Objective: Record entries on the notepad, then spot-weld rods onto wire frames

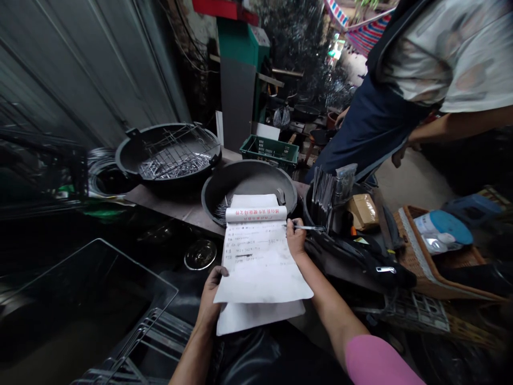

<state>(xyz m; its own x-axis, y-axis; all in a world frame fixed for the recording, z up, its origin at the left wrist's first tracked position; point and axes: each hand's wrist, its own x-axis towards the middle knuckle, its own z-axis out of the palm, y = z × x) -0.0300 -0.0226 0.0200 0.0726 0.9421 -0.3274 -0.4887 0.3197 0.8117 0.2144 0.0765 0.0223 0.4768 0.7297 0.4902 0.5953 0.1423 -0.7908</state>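
A white paper pad [260, 272] with handwritten lines and a rolled top sheet with red print lies in front of me. My left hand [214, 283] grips its left edge, thumb on top and the other fingers hidden beneath. At the pad's upper right edge, my right hand [295, 238] is closed around a pen [310, 228], which points left over the writing. Just behind the pad stands a round black pan [256, 176] with thin metal pieces in it.
Another black pan [168, 176] holds many metal pieces and a wire rack. Behind are a green crate [269, 149] and a person in a dark apron [360, 123]. A wicker basket [425, 256] stands right; wire frames [148, 331] lie lower left.
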